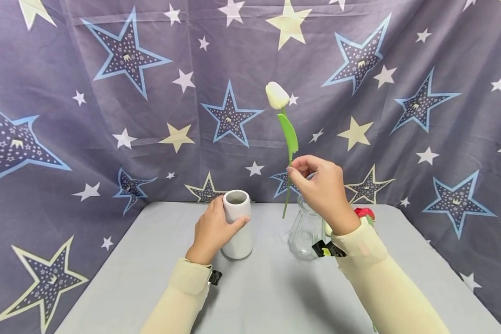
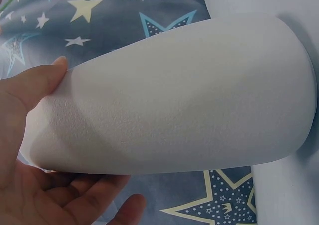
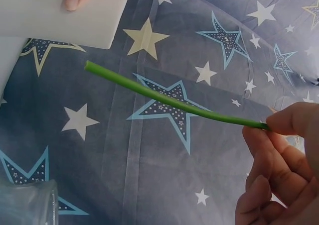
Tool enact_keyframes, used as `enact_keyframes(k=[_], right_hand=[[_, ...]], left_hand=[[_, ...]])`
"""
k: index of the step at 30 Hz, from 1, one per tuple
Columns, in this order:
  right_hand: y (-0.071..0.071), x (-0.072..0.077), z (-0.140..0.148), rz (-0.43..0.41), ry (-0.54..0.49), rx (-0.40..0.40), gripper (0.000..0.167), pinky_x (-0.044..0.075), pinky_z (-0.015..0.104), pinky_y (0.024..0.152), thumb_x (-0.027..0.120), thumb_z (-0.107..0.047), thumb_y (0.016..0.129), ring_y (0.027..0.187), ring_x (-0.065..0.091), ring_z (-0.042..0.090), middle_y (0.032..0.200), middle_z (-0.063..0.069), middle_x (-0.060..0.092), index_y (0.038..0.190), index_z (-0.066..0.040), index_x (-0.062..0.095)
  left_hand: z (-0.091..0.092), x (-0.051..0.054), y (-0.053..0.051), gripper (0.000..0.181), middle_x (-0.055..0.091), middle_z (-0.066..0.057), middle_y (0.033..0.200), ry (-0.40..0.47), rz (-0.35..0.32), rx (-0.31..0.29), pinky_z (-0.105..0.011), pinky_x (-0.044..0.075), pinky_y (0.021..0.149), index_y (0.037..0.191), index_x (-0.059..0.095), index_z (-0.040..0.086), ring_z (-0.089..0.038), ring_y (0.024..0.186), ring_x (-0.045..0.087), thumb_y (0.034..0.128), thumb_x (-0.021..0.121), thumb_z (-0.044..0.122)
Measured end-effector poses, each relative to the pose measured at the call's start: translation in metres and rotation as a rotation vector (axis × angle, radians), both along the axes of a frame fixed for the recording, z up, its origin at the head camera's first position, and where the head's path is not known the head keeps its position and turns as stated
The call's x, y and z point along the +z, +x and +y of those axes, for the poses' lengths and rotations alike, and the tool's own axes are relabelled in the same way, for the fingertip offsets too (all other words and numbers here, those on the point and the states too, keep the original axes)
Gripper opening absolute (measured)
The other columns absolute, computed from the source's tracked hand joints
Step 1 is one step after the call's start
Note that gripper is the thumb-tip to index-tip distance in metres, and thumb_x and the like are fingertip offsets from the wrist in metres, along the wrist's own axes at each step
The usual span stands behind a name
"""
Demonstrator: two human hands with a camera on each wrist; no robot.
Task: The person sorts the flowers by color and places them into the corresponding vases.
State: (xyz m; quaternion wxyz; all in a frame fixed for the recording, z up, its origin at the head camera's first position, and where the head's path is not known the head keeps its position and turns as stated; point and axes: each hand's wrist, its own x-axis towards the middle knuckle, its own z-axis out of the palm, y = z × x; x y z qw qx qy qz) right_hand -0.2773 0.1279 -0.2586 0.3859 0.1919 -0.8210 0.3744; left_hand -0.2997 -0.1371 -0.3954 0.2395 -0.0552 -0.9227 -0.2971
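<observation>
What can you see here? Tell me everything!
Table: one, grey, in front
Starry cloth: one, purplish, behind table
White vase: one, white, on table
Glass vase: one, clear, right of white vase
Tulip: one, white and green, mid-air
Red flower: one, red, right of glass vase
White lump: one, white, by red flower
Black gadgets: two, black, by sleeves
Yellow bit: one, yellow, by a gadget
Sleeves: two, cream, from below
Left hand: one, bare, gripping white vase
Right hand: one, bare, pinching tulip

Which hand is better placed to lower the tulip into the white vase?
The right hand, likely: it pinches the tulip, stem hanging free below, while the left hand grips the white vase.
</observation>
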Motion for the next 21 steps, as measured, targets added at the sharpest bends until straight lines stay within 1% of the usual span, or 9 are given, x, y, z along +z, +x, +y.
enact_keyframes(k=[5,11,17,21], right_hand=[[-0.002,0.006,-0.007,0.02,-0.006,0.01,0.003,0.039,0.026,0.056,0.077,-0.025,0.089,0.067,0.059,0.004,0.071,-0.012,0.068,0.088,-0.022,0.077],[-0.004,0.012,-0.017,0.036,-0.01,0.03,0.004,0.041,0.025,0.056,0.078,-0.025,0.089,0.066,0.06,0.004,0.07,-0.011,0.068,0.089,-0.021,0.077],[-0.008,0.018,-0.027,0.068,-0.014,0.056,0.005,0.039,0.026,0.055,0.078,-0.024,0.089,0.065,0.059,0.004,0.069,-0.011,0.067,0.088,-0.019,0.076],[-0.011,0.021,-0.034,0.084,-0.018,0.071,0.005,0.04,0.026,0.056,0.077,-0.024,0.09,0.066,0.059,0.004,0.07,-0.01,0.068,0.087,-0.02,0.076]], left_hand=[[0.0,0.0,0.0,0.089,0.064,-0.009,0.123,0.004,0.001,0.0,-0.055,0.055,0.077,0.144,0.05,0.013,-0.037,0.099,0.07,0.0794,0.079,0.067],[0.001,-0.001,0.001,0.089,0.064,-0.009,0.123,0.009,-0.023,0.007,-0.055,0.055,0.078,0.144,0.05,0.013,-0.037,0.099,0.071,0.079,0.078,0.068],[0.001,-0.001,0.001,0.09,0.064,-0.009,0.124,0.007,-0.017,0.005,-0.055,0.055,0.078,0.144,0.05,0.013,-0.037,0.099,0.071,0.0788,0.078,0.069],[0.001,0.0,0.001,0.09,0.064,-0.009,0.125,0.006,-0.015,0.006,-0.055,0.055,0.078,0.144,0.05,0.013,-0.038,0.099,0.071,0.0788,0.078,0.069]])
